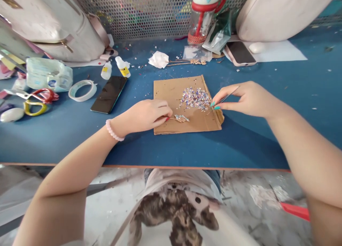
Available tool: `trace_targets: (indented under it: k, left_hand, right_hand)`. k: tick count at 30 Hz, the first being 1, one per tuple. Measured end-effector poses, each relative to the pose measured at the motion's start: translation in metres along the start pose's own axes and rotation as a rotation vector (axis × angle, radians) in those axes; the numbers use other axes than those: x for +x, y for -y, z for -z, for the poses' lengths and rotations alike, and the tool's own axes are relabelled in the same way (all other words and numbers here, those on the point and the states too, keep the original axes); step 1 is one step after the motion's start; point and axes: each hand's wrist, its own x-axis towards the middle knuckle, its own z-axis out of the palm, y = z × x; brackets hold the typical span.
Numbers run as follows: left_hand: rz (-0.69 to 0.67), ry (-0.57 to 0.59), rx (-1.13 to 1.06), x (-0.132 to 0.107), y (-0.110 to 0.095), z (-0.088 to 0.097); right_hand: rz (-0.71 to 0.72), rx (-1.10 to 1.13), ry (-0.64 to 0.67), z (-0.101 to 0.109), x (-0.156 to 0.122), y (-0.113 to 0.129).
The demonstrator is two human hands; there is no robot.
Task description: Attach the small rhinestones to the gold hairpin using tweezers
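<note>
My left hand (145, 116) rests on a brown cardboard sheet (171, 92), fingers pinched on the thin stem of a small leaf-shaped ornament (182, 118) covered with glittery chips. My right hand (242, 98) is closed on a slim pair of tweezers (227, 96), their tip down at the right edge of a pile of several tiny multicoloured chips (195, 98) on the cardboard. A bead bracelet circles my left wrist.
On the blue table (240, 146) lie a black phone (109, 94), two small glue bottles (123, 66), a tape roll (82, 90), scissors (40, 95), crumpled tissue (158, 59), another phone (240, 53), a water bottle (204, 18) and bags against a mesh wall.
</note>
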Motion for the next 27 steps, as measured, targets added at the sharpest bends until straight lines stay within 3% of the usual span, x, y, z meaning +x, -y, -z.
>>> trace_targets:
  k: [5,15,27]
  left_hand:
    - [0.007,0.012,0.05,-0.004,0.002,0.002]
    - [-0.033,0.018,0.15,-0.004,0.004,-0.003]
    - [-0.057,0.034,0.294,-0.004,0.001,-0.006]
  right_hand:
    - [-0.032,-0.018,-0.027,0.001,-0.002,0.001]
    - [0.095,0.074,-0.078,-0.008,-0.001,-0.002]
    - [0.109,0.031,-0.118,-0.011,0.002,-0.004]
